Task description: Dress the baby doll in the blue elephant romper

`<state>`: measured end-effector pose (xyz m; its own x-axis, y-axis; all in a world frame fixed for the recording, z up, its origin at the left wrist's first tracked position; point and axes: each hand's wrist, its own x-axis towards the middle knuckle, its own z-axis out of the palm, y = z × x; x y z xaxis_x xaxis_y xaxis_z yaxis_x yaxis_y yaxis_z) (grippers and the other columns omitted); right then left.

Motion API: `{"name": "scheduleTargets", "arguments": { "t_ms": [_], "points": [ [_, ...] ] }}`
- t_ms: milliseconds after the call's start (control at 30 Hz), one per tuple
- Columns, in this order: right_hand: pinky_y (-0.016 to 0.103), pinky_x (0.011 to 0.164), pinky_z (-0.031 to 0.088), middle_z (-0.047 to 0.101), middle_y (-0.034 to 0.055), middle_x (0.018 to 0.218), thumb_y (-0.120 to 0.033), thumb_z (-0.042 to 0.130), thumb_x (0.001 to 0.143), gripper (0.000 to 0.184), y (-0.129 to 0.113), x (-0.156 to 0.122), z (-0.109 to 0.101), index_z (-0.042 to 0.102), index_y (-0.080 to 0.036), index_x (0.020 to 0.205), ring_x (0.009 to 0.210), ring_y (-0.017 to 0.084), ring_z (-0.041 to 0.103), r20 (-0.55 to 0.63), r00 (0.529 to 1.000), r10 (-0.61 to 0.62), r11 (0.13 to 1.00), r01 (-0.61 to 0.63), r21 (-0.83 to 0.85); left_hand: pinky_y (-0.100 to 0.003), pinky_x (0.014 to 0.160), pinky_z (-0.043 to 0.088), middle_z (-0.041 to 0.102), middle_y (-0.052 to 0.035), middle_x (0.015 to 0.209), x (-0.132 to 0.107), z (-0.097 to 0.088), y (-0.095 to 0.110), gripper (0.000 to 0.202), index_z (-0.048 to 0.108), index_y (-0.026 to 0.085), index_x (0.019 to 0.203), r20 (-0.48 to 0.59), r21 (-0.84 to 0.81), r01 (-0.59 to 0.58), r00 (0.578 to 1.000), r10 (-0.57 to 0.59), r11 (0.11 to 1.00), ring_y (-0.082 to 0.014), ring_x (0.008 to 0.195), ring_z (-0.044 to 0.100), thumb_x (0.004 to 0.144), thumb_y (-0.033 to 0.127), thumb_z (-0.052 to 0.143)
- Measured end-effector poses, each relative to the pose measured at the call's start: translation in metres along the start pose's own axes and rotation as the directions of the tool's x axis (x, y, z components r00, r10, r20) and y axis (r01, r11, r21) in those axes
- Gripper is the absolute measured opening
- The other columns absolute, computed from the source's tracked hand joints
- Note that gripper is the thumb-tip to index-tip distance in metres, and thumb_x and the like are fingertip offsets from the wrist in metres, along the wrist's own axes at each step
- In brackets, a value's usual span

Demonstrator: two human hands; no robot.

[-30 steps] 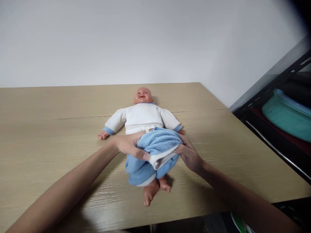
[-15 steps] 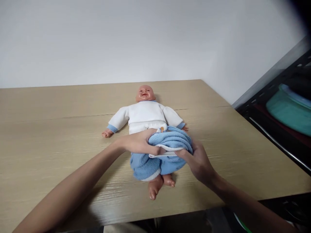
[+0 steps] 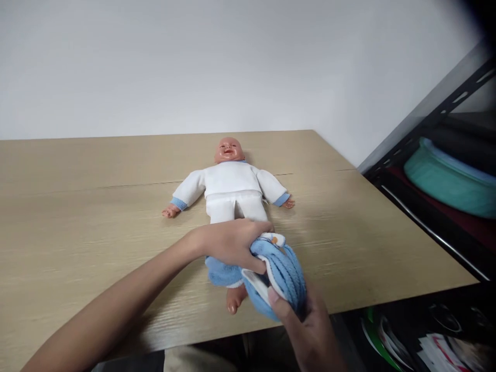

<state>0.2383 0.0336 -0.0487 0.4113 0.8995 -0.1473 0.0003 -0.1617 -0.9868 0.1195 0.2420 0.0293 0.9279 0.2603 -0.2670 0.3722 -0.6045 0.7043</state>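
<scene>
Gripping bunched blue cloth (image 3: 289, 271), fingers of left hand (image 3: 234, 242) and right hand (image 3: 308, 328) could, tugging hard, snag a seemingly covered foot of the doll (image 3: 232, 178).

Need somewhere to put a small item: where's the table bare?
Bare tabletop lies left of the doll, between wall and left forearm, and right of it, toward the rack. Crowded: the doll's lower half, with left hand, right hand and bunched blue cloth.

No readable text or labels.
</scene>
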Motion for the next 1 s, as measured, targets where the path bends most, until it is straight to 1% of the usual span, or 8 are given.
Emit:
{"name": "scheduleTargets", "arguments": {
  "t_ms": [167, 267, 433, 567, 633, 800, 900, 1000],
  "points": [
    [0.047, 0.115, 0.058, 0.078, 0.0135, 0.130, -0.047, 0.074, 0.095, 0.050, 0.016, -0.008, 0.027, 0.070, -0.022, 0.138, 0.133, 0.037, 0.070, -0.097, 0.993, 0.062, 0.997, -0.057, 0.050, -0.033, 0.073, 0.045, 0.073, -0.0039, 0.095, -0.005, 0.000, -0.004, 0.045, 0.062, 0.021, 0.122, 0.030, 0.110, 0.034, 0.999, -0.038, 0.993, -0.0265, 0.087, 0.071, 0.086, 0.043, 0.077],
    [0.049, 0.116, 0.057, 0.078, 0.0144, 0.132, -0.048, 0.071, 0.095, 0.050, 0.025, -0.004, 0.027, 0.070, -0.021, 0.137, 0.136, 0.038, 0.068, -0.148, 0.988, -0.048, 0.999, 0.048, -0.004, -0.035, 0.076, 0.047, 0.075, -0.0076, 0.105, -0.007, -0.001, -0.007, 0.059, 0.059, 0.022, 0.134, 0.025, 0.189, 0.083, 0.996, -0.089, 0.979, -0.0307, 0.096, 0.071, 0.083, 0.046, 0.077],
    [0.041, 0.087, 0.064, 0.077, 0.0104, 0.104, -0.036, 0.075, 0.090, 0.028, 0.035, -0.003, 0.003, 0.074, -0.024, 0.116, 0.099, 0.032, 0.075, -0.190, 0.944, -0.271, 0.924, 0.200, -0.327, -0.034, 0.073, 0.048, 0.075, -0.0068, 0.108, -0.008, -0.001, -0.001, 0.066, 0.058, 0.024, 0.134, 0.079, 0.207, 0.108, 0.989, -0.127, 0.972, -0.0294, 0.093, 0.071, 0.077, 0.045, 0.083],
    [0.042, 0.092, 0.060, 0.068, 0.0112, 0.118, -0.030, 0.070, 0.091, 0.014, 0.035, 0.001, -0.009, 0.073, -0.023, 0.103, 0.107, 0.030, 0.070, -0.175, 0.883, -0.435, 0.826, 0.314, -0.469, -0.036, 0.080, 0.050, 0.075, -0.0096, 0.115, -0.009, 0.004, 0.004, 0.077, 0.055, 0.025, 0.144, 0.050, 0.252, 0.133, 0.987, -0.150, 0.959, -0.0335, 0.104, 0.071, 0.077, 0.048, 0.085],
    [0.041, 0.095, 0.059, 0.067, 0.0115, 0.124, -0.030, 0.067, 0.093, 0.020, 0.033, 0.004, -0.011, 0.073, -0.023, 0.111, 0.113, 0.030, 0.069, -0.167, 0.899, -0.406, 0.842, 0.297, -0.450, -0.039, 0.085, 0.051, 0.075, -0.0120, 0.118, -0.010, 0.009, 0.005, 0.083, 0.051, 0.025, 0.151, 0.022, 0.287, 0.157, 0.985, -0.170, 0.945, -0.0364, 0.107, 0.070, 0.078, 0.052, 0.081],
    [0.036, 0.090, 0.061, 0.075, 0.0088, 0.120, -0.034, 0.062, 0.097, 0.034, 0.023, 0.010, -0.011, 0.073, -0.023, 0.127, 0.112, 0.028, 0.073, -0.030, 0.982, -0.185, 0.952, 0.172, -0.253, -0.041, 0.084, 0.050, 0.073, -0.0131, 0.111, -0.012, 0.014, 0.008, 0.082, 0.049, 0.024, 0.153, 0.010, 0.302, 0.239, 0.967, -0.254, 0.923, -0.0384, 0.104, 0.070, 0.080, 0.054, 0.076],
    [0.037, 0.098, 0.062, 0.079, 0.0091, 0.124, -0.037, 0.064, 0.097, 0.036, 0.018, 0.013, -0.009, 0.077, -0.023, 0.127, 0.122, 0.030, 0.072, -0.001, 0.998, -0.069, 0.994, 0.069, -0.080, -0.040, 0.082, 0.049, 0.070, -0.0110, 0.107, -0.012, 0.011, 0.008, 0.079, 0.045, 0.027, 0.153, 0.037, 0.282, 0.254, 0.961, -0.275, 0.925, -0.0362, 0.101, 0.069, 0.083, 0.047, 0.074],
    [0.041, 0.105, 0.061, 0.082, 0.0101, 0.124, -0.040, 0.068, 0.095, 0.038, 0.021, 0.016, -0.005, 0.079, -0.021, 0.126, 0.122, 0.032, 0.074, -0.009, 0.999, 0.035, 0.998, -0.034, 0.060, -0.037, 0.082, 0.048, 0.068, -0.0075, 0.107, -0.012, 0.006, 0.002, 0.074, 0.042, 0.028, 0.149, 0.070, 0.189, 0.199, 0.974, -0.215, 0.962, -0.0317, 0.100, 0.068, 0.083, 0.039, 0.073]
  ]
}}
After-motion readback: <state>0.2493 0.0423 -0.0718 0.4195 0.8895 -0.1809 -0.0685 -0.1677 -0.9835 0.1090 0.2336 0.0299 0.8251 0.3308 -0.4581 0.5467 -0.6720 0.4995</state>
